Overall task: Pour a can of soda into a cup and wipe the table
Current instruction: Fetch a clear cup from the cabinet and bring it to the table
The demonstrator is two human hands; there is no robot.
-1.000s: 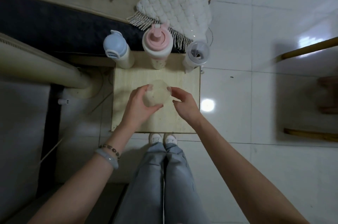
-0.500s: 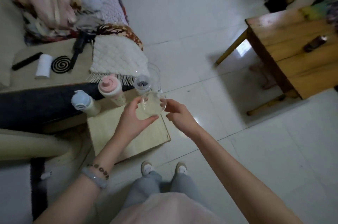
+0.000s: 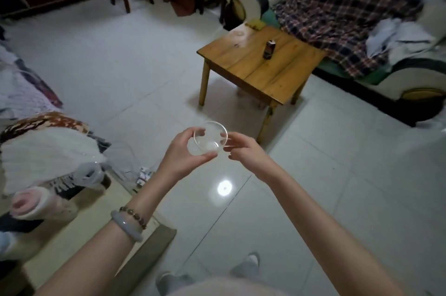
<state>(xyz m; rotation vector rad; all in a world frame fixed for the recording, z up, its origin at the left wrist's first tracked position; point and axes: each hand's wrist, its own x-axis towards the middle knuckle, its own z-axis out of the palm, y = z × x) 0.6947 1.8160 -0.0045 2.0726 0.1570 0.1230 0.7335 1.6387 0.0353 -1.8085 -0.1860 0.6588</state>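
A clear glass cup is held in the air over the tiled floor. My left hand wraps its near-left side, thumb under the base. My right hand touches the cup's right rim with its fingertips. The cup looks empty. A dark soda can stands upright on a low wooden table further ahead and to the right, well beyond both hands.
A small pale side table at lower left carries a pink-lidded bottle. A bed with blankets lies left. A sofa with a plaid throw stands behind the wooden table. Open tiled floor separates me from it.
The cup has been lifted off the small side table and carried right. My view has swung up from that table toward the wooden table and sofa.
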